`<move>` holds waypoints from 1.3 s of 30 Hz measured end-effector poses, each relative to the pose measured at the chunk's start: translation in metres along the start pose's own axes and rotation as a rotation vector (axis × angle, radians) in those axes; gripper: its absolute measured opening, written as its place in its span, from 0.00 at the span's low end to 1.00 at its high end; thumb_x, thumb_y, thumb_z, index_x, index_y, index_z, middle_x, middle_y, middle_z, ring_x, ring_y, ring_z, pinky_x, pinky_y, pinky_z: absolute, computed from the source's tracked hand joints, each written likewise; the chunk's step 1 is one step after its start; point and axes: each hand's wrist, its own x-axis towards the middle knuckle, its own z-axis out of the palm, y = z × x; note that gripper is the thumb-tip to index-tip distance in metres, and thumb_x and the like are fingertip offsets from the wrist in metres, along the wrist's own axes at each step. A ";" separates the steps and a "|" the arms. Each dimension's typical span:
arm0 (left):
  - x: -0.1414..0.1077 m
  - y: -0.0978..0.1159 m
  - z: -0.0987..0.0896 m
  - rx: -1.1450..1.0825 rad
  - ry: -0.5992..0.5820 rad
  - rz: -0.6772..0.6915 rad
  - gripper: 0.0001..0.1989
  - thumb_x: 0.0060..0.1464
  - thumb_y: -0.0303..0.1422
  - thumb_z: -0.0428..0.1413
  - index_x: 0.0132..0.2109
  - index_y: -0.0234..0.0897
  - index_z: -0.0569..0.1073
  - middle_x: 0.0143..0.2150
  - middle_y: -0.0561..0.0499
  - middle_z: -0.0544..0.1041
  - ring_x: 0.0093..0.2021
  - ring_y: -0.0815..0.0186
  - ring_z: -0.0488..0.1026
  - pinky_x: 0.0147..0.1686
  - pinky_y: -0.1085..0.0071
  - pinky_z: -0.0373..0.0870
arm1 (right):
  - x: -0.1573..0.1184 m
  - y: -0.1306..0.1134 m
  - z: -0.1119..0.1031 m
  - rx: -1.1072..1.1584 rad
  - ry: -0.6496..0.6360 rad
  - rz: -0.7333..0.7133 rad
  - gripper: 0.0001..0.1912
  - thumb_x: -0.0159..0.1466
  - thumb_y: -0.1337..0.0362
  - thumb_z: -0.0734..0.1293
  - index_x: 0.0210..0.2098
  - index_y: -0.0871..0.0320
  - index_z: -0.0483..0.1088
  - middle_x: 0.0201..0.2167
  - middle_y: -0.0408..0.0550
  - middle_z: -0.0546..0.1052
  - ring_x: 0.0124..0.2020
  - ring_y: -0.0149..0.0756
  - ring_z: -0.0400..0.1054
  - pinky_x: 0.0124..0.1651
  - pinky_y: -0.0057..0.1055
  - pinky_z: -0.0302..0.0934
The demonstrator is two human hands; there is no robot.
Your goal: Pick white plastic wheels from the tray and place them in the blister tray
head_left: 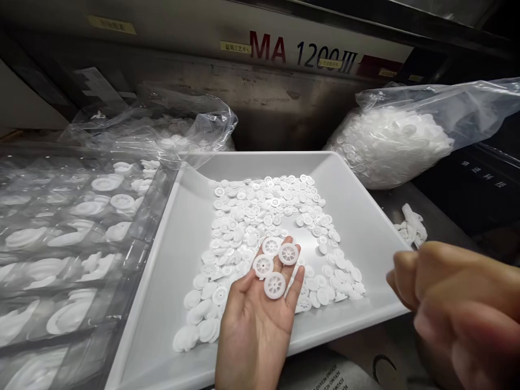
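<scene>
Cradling four small spoked white plastic wheels [274, 285] on its open palm, the person's left hand [255, 303] sits palm up above a shallow white tray [260, 162]. The fingers [298, 254] are spread and relaxed, not clamped on anything: the wheels simply lie across the palm and the finger bases, nearly touching one another. Below them, a loose layer of white moulded parts [260, 216] covers the middle of the tray, some showing spokes and others lying as plain discs.

The wheels look very light and fairly stiff, likely to slide about on a tilted palm. Their thin spokes seem the weakest part, so the outer rim looks like the better place to pinch one, between fingertip and thumb.

The right hand [459, 303] hangs at the right edge of the view, blurred, with its fingers curled inward; nothing shows in its grip, though the curl could hide something small. Just beyond it lies a small clump of white scraps [410, 227]. A clear bag stuffed with white parts [390, 146] sits behind the tray on the right, and a clear plastic tray of moulded white pieces [60, 244] lies to the left. Behind everything rises a machine panel marked "MA 1200 III" [300, 51].
</scene>
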 end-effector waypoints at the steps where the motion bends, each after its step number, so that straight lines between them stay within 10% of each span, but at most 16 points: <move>1: 0.000 0.000 -0.001 -0.023 -0.018 -0.011 0.29 0.58 0.28 0.47 0.66 0.31 0.52 0.61 0.34 0.63 0.60 0.48 0.62 0.55 0.45 0.64 | -0.001 0.003 0.005 0.096 0.045 0.039 0.13 0.68 0.66 0.55 0.26 0.57 0.59 0.17 0.44 0.56 0.18 0.27 0.53 0.20 0.29 0.53; 8: 0.000 -0.002 -0.001 -0.151 -0.110 -0.081 0.25 0.62 0.30 0.45 0.65 0.33 0.56 0.63 0.37 0.62 0.61 0.55 0.62 0.60 0.57 0.62 | -0.015 0.038 0.045 -0.110 -0.308 0.070 0.21 0.67 0.69 0.61 0.58 0.54 0.58 0.56 0.48 0.61 0.57 0.27 0.56 0.57 0.25 0.57; 22: -0.006 -0.004 -0.014 0.111 -0.079 0.077 0.25 0.58 0.36 0.48 0.63 0.39 0.65 0.60 0.43 0.66 0.62 0.55 0.61 0.62 0.57 0.57 | -0.021 0.043 0.060 0.034 -0.199 0.151 0.21 0.64 0.64 0.65 0.56 0.52 0.62 0.56 0.45 0.64 0.59 0.31 0.57 0.59 0.31 0.58; 26: -0.004 -0.025 -0.010 0.300 -0.155 0.237 0.22 0.58 0.30 0.51 0.59 0.46 0.69 0.62 0.52 0.65 0.63 0.60 0.60 0.62 0.65 0.56 | -0.023 0.022 0.081 0.670 0.142 0.449 0.24 0.70 0.54 0.52 0.65 0.48 0.53 0.64 0.45 0.55 0.66 0.35 0.50 0.67 0.38 0.50; 31: -0.016 -0.042 0.012 0.439 -0.179 0.509 0.20 0.53 0.15 0.46 0.43 0.34 0.79 0.61 0.50 0.66 0.69 0.66 0.41 0.66 0.73 0.35 | -0.012 0.000 0.108 1.444 0.317 0.586 0.24 0.71 0.55 0.48 0.58 0.48 0.67 0.61 0.43 0.61 0.63 0.39 0.54 0.68 0.46 0.44; 39: -0.013 -0.037 0.016 0.265 0.025 0.643 0.28 0.58 0.17 0.41 0.57 0.50 0.69 0.61 0.59 0.65 0.64 0.70 0.57 0.59 0.74 0.58 | -0.010 0.008 0.119 2.117 0.240 0.457 0.36 0.68 0.47 0.42 0.66 0.61 0.54 0.67 0.42 0.47 0.68 0.35 0.38 0.71 0.37 0.28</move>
